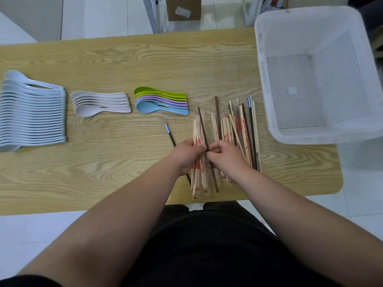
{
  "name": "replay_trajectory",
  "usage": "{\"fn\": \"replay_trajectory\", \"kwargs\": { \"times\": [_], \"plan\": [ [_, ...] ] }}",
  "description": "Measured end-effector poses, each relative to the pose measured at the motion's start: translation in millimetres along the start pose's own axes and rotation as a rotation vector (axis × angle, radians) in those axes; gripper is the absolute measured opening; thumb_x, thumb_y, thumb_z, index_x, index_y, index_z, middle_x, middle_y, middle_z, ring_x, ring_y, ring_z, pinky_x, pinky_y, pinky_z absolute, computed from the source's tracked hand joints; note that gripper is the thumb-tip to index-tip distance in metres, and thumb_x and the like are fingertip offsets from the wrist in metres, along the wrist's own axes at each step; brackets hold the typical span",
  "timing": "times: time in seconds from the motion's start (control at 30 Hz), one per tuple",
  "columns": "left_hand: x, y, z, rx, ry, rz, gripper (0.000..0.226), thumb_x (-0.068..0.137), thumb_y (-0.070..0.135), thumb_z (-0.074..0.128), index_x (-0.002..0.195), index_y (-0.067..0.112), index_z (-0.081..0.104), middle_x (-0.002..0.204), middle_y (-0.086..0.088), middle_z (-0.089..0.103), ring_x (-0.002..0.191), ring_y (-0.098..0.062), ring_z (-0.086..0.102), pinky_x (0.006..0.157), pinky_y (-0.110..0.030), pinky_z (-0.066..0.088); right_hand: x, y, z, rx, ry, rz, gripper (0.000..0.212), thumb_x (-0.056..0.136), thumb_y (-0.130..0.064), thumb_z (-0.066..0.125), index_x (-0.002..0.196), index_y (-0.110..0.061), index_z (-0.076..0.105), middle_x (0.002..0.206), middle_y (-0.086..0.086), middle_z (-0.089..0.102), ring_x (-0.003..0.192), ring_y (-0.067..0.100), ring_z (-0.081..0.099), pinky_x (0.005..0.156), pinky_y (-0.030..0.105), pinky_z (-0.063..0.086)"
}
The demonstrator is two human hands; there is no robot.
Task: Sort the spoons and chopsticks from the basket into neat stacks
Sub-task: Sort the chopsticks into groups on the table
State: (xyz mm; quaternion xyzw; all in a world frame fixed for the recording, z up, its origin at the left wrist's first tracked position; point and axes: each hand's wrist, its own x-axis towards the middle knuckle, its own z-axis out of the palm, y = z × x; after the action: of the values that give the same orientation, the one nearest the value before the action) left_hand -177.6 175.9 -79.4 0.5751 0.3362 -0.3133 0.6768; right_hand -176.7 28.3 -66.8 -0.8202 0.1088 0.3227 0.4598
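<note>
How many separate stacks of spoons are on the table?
3: a long pale-blue stack at the far left, a small white stack beside it, and a green, purple and blue stack near the middle. None looks hidden.

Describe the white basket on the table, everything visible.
The basket is a large rectangular tub of white, slightly translucent plastic with rounded corners and a thick smooth rim. Its floor and inner walls are pierced with fine rows of holes, and a small plain square sits mid-floor. It stands upright on the right end of the wooden table, holding no spoons or chopsticks. The loose chopsticks lie just left of it, apart.
</note>
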Motion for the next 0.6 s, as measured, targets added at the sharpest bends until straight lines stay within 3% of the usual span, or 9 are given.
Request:
{"fn": "replay_trajectory", "kwargs": {
  "times": [0.07,0.17,0.23,0.37,0.47,0.6],
  "plan": [
    [-1.6,0.8,3.0,-0.025,0.026,-0.007,0.022,0.094,-0.002,0.059,0.116,-0.006,0.056,0.085,-0.017,0.066,0.062,-0.021,0.069,0.053,-0.029,0.056,-0.9,1.4,-7.2,0.012,0.054,0.001,0.021,0.087,-0.024,0.069,0.106,-0.026,0.063,0.096,-0.01,0.066,0.088,0.008,0.065,0.068,0.023,0.047],
    [-5.4,4.1,1.1,-0.009,0.093,0.011,0.009,0.095,0.003,0.057,0.103,0.006,0.055,0.082,-0.011,0.065,0.063,-0.018,0.069,0.06,-0.035,0.058,-3.8,6.1,-25.2,-0.115,0.166,-0.064,0.027,0.092,-0.021,0.063,0.118,-0.024,0.054,0.091,-0.009,0.062,0.079,0.007,0.06,0.061,0.022,0.041],
    [-6.8,6.5,-11.1,0.119,0.209,0.073,0.006,0.093,0.008,0.057,0.094,0.011,0.053,0.08,-0.009,0.065,0.063,-0.02,0.068,0.062,-0.038,0.056,-4.6,14.6,-37.4,-0.295,0.237,-0.159,0.035,0.095,-0.018,0.056,0.128,-0.025,0.047,0.093,-0.005,0.06,0.073,0.012,0.059,0.059,0.027,0.043],
    [-15.5,5.2,-50.8,0.473,0.501,0.186,0.008,0.089,0.021,0.056,0.091,0.017,0.05,0.077,-0.006,0.07,0.067,-0.025,0.069,0.059,-0.035,0.054,-1.0,39.2,-55.1,-0.599,0.286,-0.217,0.044,0.095,-0.011,0.047,0.138,-0.023,0.041,0.116,0.007,0.049,0.09,0.024,0.054,0.071,0.033,0.041],
    [-21.7,-6.1,-79.0,0.59,0.698,0.174,0.015,0.091,0.022,0.054,0.096,0.009,0.049,0.088,-0.009,0.063,0.08,-0.032,0.06,0.066,-0.035,0.043,4.7,53.0,-58.8,-0.672,0.269,-0.134,0.049,0.094,-0.008,0.043,0.14,-0.025,0.04,0.118,0.011,0.044,0.093,0.026,0.048,0.074,0.034,0.038],
    [-18.9,-21.5,-91.5,0.647,0.728,0.025,0.029,0.09,0.021,0.054,0.111,0.001,0.05,0.115,-0.021,0.055,0.099,-0.042,0.058,0.081,-0.042,0.05,12.3,57.6,-57.2,-0.727,0.249,-0.08,0.052,0.093,-0.006,0.043,0.143,-0.022,0.038,0.123,0.013,0.042,0.106,0.03,0.048,0.077,0.035,0.038]
  ]
}}
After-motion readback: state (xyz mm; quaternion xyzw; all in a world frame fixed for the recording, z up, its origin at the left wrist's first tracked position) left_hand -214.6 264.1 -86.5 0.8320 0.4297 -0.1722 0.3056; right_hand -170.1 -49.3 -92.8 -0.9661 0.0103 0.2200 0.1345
